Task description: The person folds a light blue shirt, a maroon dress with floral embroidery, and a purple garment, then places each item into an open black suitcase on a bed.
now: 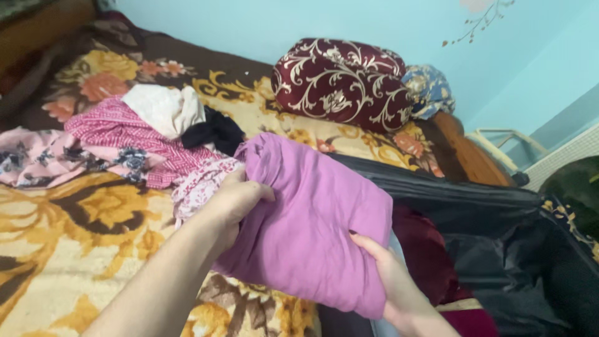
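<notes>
A folded purple garment [312,218] is held between both my hands above the bed's edge. My left hand [234,203] grips its upper left side, fingers curled over the fold. My right hand [390,274] holds its lower right corner from beneath. Just to the right lies an open black suitcase [499,212] with a dark red cloth [421,246] inside it. A pink patterned cloth [199,184] lies under my left wrist.
A heap of clothes [125,140], pink, white and black, lies on the flowered brown and yellow blanket [56,243]. A maroon patterned pillow [340,81] and a blue bundle [430,90] rest against the turquoise wall. A pale chair frame [505,140] stands at right.
</notes>
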